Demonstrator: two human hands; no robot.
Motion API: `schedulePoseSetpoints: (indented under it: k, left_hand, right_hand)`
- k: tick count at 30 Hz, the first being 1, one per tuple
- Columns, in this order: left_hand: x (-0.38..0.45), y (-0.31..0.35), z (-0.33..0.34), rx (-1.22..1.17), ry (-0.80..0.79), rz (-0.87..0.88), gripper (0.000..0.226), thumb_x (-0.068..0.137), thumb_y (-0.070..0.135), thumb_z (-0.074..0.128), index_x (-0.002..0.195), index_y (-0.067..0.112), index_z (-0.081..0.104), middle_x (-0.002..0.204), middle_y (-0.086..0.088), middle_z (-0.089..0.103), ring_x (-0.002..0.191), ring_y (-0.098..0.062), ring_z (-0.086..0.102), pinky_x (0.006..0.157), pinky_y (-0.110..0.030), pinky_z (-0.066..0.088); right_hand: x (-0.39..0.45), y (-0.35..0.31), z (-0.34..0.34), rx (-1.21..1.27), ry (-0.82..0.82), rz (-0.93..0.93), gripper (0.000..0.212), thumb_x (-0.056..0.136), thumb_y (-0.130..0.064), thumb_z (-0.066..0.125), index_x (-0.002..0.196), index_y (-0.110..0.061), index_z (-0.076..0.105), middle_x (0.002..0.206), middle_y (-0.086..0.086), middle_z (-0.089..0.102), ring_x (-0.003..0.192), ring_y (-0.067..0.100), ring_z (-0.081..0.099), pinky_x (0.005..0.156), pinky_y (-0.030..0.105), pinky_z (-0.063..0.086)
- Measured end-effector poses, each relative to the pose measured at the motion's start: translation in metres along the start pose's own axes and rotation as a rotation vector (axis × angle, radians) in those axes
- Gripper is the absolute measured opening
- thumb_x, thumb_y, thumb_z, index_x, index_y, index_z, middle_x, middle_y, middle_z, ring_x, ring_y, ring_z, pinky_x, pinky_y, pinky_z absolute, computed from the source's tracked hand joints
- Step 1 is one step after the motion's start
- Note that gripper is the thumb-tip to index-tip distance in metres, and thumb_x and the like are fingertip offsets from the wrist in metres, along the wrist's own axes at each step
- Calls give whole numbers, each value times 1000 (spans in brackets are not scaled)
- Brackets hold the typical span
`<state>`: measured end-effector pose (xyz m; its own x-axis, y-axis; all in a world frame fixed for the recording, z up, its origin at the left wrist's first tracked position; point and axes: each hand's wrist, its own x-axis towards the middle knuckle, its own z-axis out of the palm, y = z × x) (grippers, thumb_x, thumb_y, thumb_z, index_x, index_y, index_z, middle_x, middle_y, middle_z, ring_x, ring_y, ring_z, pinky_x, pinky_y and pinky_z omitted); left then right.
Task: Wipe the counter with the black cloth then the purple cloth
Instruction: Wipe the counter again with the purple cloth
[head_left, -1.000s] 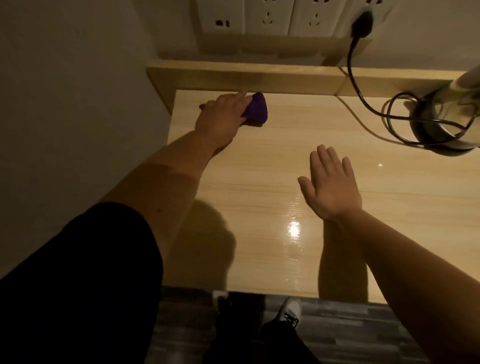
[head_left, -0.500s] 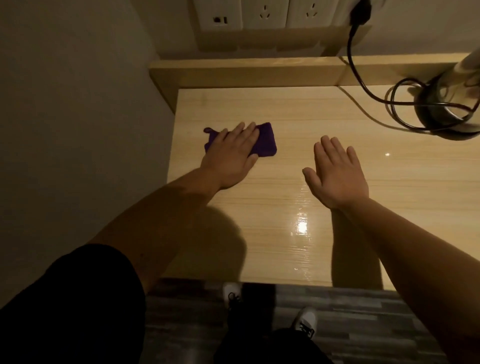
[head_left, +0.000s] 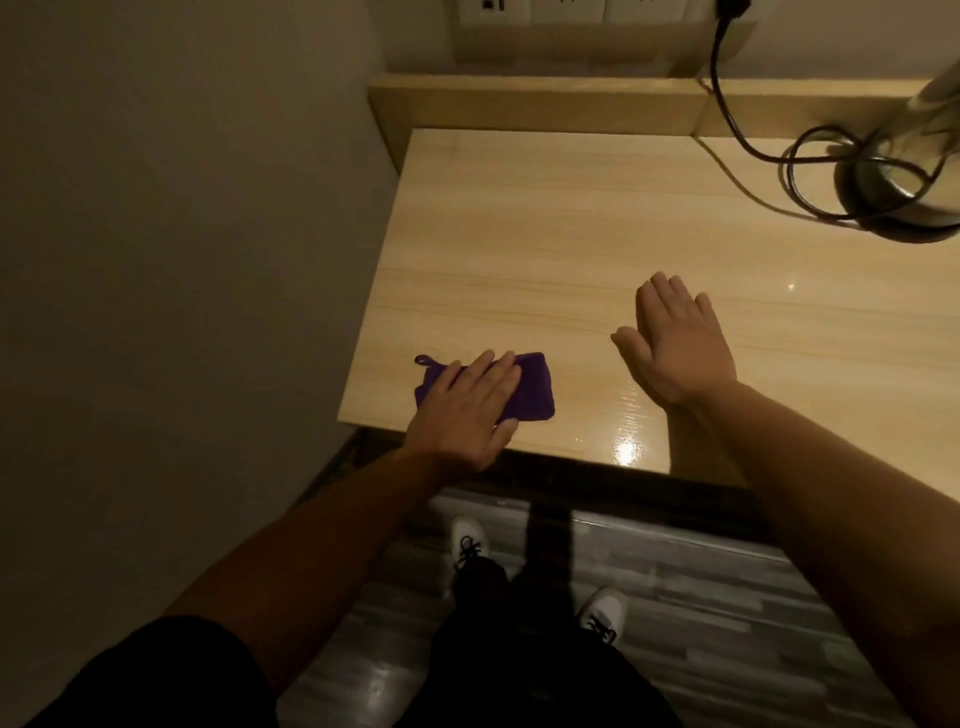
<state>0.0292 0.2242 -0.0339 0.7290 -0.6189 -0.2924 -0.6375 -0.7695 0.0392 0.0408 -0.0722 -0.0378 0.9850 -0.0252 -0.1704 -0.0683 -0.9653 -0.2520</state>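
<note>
Your left fingers (head_left: 488, 376) lie flat and close together on top of the purple cloth (head_left: 530, 387), pressing it down, not pinching it; nothing is gripped. Your left hand (head_left: 465, 415) sits with its heel at the near edge of the wooden counter (head_left: 571, 234), and the cloth lies at the front left corner, close to both the front and left edges.

That is the main risk as I judge it: one more pull toward you and the cloth could slide off the lip and drop to the floor, since flat pressure alone holds it. Push it away or sideways next.

Your right hand (head_left: 675, 348) hovers with fingers straight and together, holding nothing, near a glossy patch (head_left: 626, 447) that may be wet.

Farther right, a black power cord (head_left: 727, 104) loops around the base of a metal appliance (head_left: 904, 171). A wide sweep that way could snag the cord. The black cloth is not in view.
</note>
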Motion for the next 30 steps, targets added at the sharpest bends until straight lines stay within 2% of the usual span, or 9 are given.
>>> schedulePoseSetpoints:
  k: [3, 5, 9, 11, 15, 19, 24, 26, 30]
  left_hand:
    - [-15, 5, 3, 2, 16, 27, 69, 97, 55, 28, 152, 17, 13, 160, -1, 12, 146, -19, 10, 116, -42, 8]
    - [-26, 8, 7, -5, 15, 36, 69, 95, 52, 39, 151, 17, 18, 159, -2, 17, 145, -20, 16, 116, -43, 11]
    - [-50, 9, 17, -85, 35, 90, 76, 80, 27, 72, 144, 15, 33, 150, -7, 39, 137, -25, 36, 110, -46, 27]
    - [-51, 4, 13, -206, 88, 136, 73, 76, 16, 76, 140, 12, 40, 141, -11, 50, 129, -27, 47, 105, -46, 38]
    - [-9, 4, -42, -467, 182, -67, 55, 89, 13, 62, 140, 18, 42, 133, -5, 56, 115, -21, 56, 96, -35, 42]
    - [100, -10, -96, -457, 392, -120, 48, 94, 15, 53, 140, 21, 43, 133, -1, 55, 114, -20, 54, 94, -37, 44]
    - [242, -20, -124, -254, 429, -103, 45, 96, 16, 50, 140, 20, 41, 135, -3, 53, 118, -23, 52, 97, -41, 44]
    - [281, -18, -123, -205, 393, -83, 47, 97, 20, 50, 142, 21, 38, 142, -3, 47, 125, -25, 47, 102, -43, 41]
    - [311, -14, -100, -48, 127, 27, 60, 99, 41, 35, 152, 19, 16, 160, -2, 15, 144, -26, 18, 115, -49, 20]
  right_hand:
    - [-24, 2, -3, 39, 12, 25, 76, 95, -60, 15, 152, -9, 21, 162, 12, 17, 150, 28, 9, 121, 48, 7]
    - [-32, 11, -8, 40, 34, 44, 75, 95, -58, 17, 149, -8, 26, 161, 14, 21, 149, 30, 13, 120, 50, 11]
    - [-32, 41, -16, -8, 46, 82, 70, 99, -56, 20, 147, -6, 28, 158, 15, 26, 146, 32, 19, 118, 53, 17]
    - [-29, 55, -20, -33, 47, 119, 68, 100, -55, 22, 146, -5, 28, 157, 16, 26, 146, 31, 19, 118, 53, 17]
    - [-27, 70, -17, -69, 19, 182, 71, 99, -57, 20, 145, -4, 27, 158, 17, 24, 147, 33, 16, 117, 55, 16]
    - [-27, 68, -8, -86, 28, 210, 75, 99, -56, 15, 152, -4, 18, 162, 17, 12, 150, 31, 4, 120, 53, 7]
    - [-27, 72, -2, -103, 46, 217, 75, 99, -56, 15, 153, -5, 17, 163, 16, 11, 151, 29, 3, 120, 51, 5]
    - [-27, 73, 0, -117, 49, 223, 74, 99, -56, 18, 154, -6, 16, 163, 15, 10, 151, 28, 2, 121, 50, 4]
    - [-25, 73, 1, -116, 61, 224, 74, 99, -56, 19, 154, -7, 16, 164, 13, 9, 151, 26, 0, 121, 49, 3]
